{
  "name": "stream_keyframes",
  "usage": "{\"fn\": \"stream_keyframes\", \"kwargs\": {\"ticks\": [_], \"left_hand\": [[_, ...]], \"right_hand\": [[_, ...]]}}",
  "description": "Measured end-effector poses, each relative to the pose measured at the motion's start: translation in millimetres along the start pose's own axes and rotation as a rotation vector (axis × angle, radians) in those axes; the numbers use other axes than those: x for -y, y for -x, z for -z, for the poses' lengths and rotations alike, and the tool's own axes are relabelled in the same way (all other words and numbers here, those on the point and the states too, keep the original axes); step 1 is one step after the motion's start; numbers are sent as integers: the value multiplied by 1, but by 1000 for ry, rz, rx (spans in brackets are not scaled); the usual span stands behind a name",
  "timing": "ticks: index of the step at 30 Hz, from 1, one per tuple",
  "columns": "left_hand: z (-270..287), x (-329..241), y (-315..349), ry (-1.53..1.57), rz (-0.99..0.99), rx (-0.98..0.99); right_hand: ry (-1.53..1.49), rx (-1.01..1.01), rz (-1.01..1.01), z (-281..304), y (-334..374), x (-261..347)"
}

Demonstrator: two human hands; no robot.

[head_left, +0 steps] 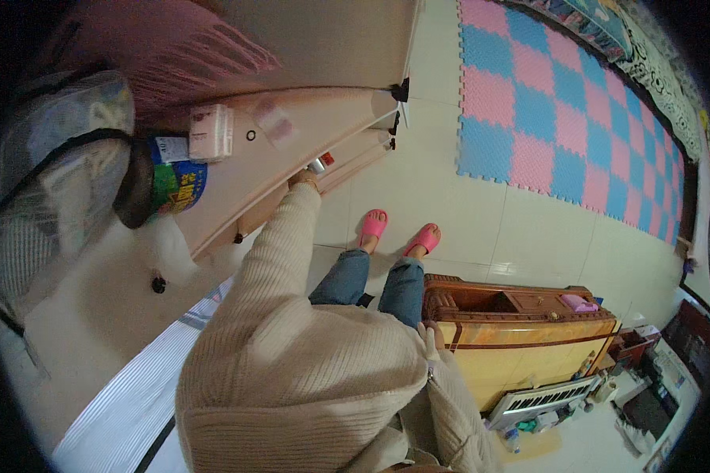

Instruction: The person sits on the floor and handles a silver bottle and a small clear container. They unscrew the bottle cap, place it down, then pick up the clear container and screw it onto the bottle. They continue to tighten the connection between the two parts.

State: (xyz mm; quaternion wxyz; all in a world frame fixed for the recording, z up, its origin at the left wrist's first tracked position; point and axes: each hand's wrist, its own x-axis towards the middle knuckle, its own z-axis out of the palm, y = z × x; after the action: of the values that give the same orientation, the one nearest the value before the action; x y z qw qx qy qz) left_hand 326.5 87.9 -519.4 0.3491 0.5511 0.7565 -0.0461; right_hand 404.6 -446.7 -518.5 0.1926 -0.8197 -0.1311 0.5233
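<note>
My left arm, in a cream ribbed sweater, reaches forward to the lower level of a pale pink shelf unit (pixel 308 118). There my left hand (pixel 304 178) is partly hidden by the shelf edge and the cuff, so its fingers do not show. Right beside it is a small white item with a red patch (pixel 320 163); whether the hand grips it or only touches it, I cannot tell. My right hand (pixel 435 337) hangs low beside my body, near the wooden cabinet (pixel 521 307). Its fingers are too small and dark to make out.
On the shelf top stand a white-pink pack (pixel 211 132), a blue-green bag (pixel 180 185) and a black ring (pixel 251 135). A mesh cover (pixel 63 181) is at left. A pink-and-blue foam mat (pixel 560 118) lies ahead right, a keyboard (pixel 540 400) behind the cabinet.
</note>
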Motion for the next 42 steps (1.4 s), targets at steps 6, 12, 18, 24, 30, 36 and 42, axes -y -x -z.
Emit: {"fn": "stream_keyframes", "kwargs": {"ticks": [6, 12, 18, 24, 30, 36, 42], "left_hand": [[-44, 34, -58, 62, -208, -289], [-47, 78, -128, 270, -87, -517], [-8, 69, -32, 1329, 302, 408], [62, 70, 144, 1492, 91, 1190], [105, 12, 250, 1550, 171, 1894], [131, -26, 289, 1092, -131, 1596], [147, -44, 314, 1011, -220, 1654]], "right_hand": [[-215, -99, 77, -38, 52, -40], [-48, -10, -3, -59, 44, -45], [-139, -38, -22, -16, 27, 46], [-720, 162, 125, 23, -20, 143], [-1258, 448, 481, 90, 37, 331], [-1257, 543, 620, 119, 69, 381], [-1436, 688, 677, 118, 72, 381]]}}
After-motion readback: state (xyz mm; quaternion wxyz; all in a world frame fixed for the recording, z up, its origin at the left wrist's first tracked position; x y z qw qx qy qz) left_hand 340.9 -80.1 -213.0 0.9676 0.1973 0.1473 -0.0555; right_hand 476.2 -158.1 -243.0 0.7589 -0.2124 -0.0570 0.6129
